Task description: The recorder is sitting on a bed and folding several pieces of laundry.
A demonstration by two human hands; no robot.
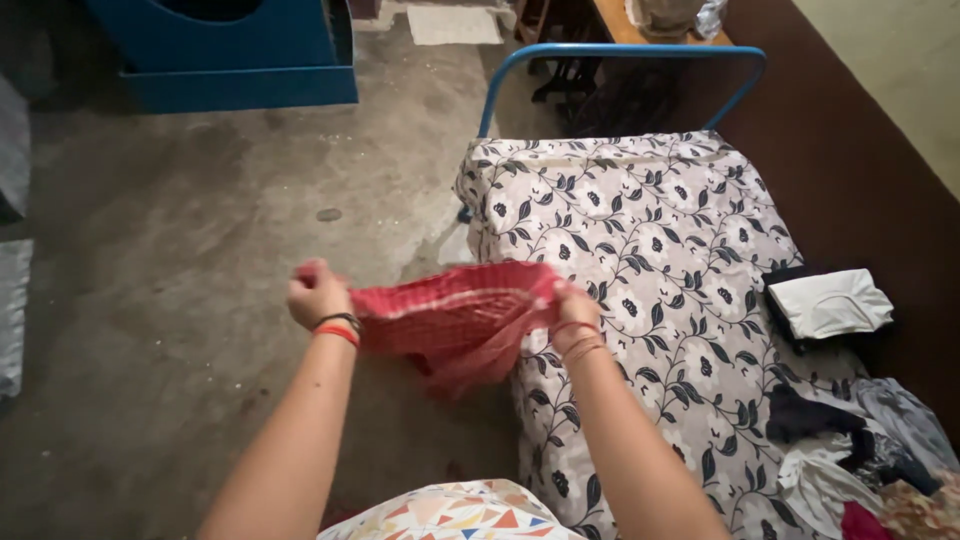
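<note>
A red checked cloth (455, 318) with a pale stripe is stretched in the air between my two hands, its lower part hanging loose. My left hand (316, 293) grips its left end over the concrete floor, with black and red bands on the wrist. My right hand (572, 312) pinches its right end just above the near left edge of the bed (650, 250), which is covered in a grey sheet with dark flowers and leaves.
A folded white garment on dark cloth (828, 303) lies at the bed's right side. A heap of mixed clothes (865, 450) sits at the near right. The blue metal bed rail (620, 52) stands at the far end. A blue box (235, 50) stands on the floor (180, 250).
</note>
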